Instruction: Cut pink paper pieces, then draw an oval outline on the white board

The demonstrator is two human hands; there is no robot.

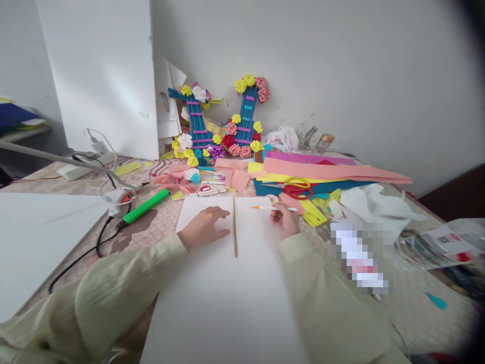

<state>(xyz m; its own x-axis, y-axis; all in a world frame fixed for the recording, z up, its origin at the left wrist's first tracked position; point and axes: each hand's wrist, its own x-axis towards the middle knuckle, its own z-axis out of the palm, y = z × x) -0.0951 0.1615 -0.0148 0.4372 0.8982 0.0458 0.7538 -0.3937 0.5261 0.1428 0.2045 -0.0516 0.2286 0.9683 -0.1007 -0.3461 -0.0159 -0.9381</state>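
Seen from where I stand: one left hand (204, 227), fingers apart and curved over the sheet, gripping nothing; whether the fingertips touch down, I cannot tell. One right hand (286, 221), fingers closed on a white pen (264, 208), orange tip aimed leftward. One thin wooden stick (235, 230), lying lengthwise between the two sets of fingers, just beside the left fingertips and near the pen's tip. One large white sheet (223, 313), beneath both hands and reaching toward the wearer. One pair of red-and-yellow scissors (301, 189), beyond and to the right of the right fingers. Assorted yellow paper scraps (314, 213), just right of the right fingers; several markers (210, 193), beyond the left fingers. One green tool (147, 206) with a black cord, left of the left fingers. Two flower-trimmed blue models (197, 124) (247, 121), well beyond both hands, at the back of the bench (409, 313). Hazards, in my judgement: the stick, seemingly loose, could roll or turn if a fingertip or the pen brushes it; the sheet could slide or crease under a dragging sleeve; the tip could leave a stray mark if the right fingers dip.
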